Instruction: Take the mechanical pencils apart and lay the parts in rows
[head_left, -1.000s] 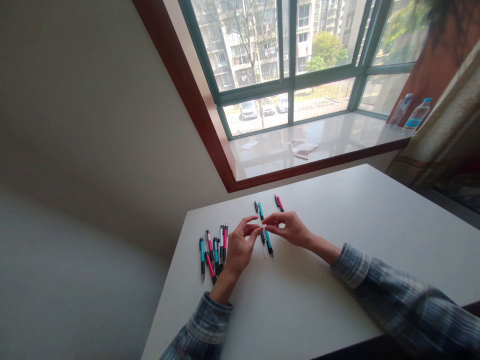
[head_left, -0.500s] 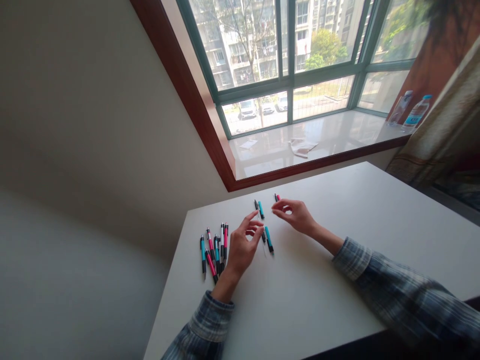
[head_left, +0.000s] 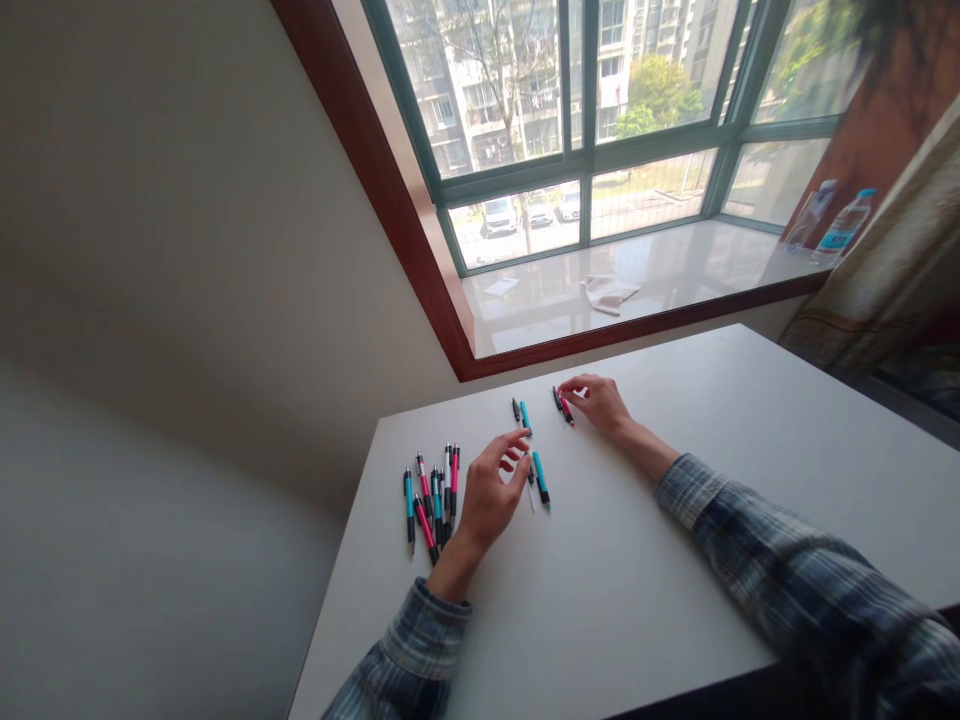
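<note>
My left hand hovers over the table with curved, parted fingers and nothing visible in them. Beside its fingertips lie a teal pen barrel, a black pen part partly covered by the fingers, and a thin pale stick. Farther back, another teal pen barrel lies next to a black pen part. My right hand is at the far side, thumb and index finger pinched at the top of a pink pen barrel. A black pen part lies along that barrel.
A bunch of teal, pink and white click pens lies left of my left wrist on the white table. Behind the table is a window sill with a cloth, a paper and two plastic bottles.
My right hand has moved back to the pink barrel, uncovering more of it and the black part beside it. My left hand has shifted only slightly. The view has turned a little.
</note>
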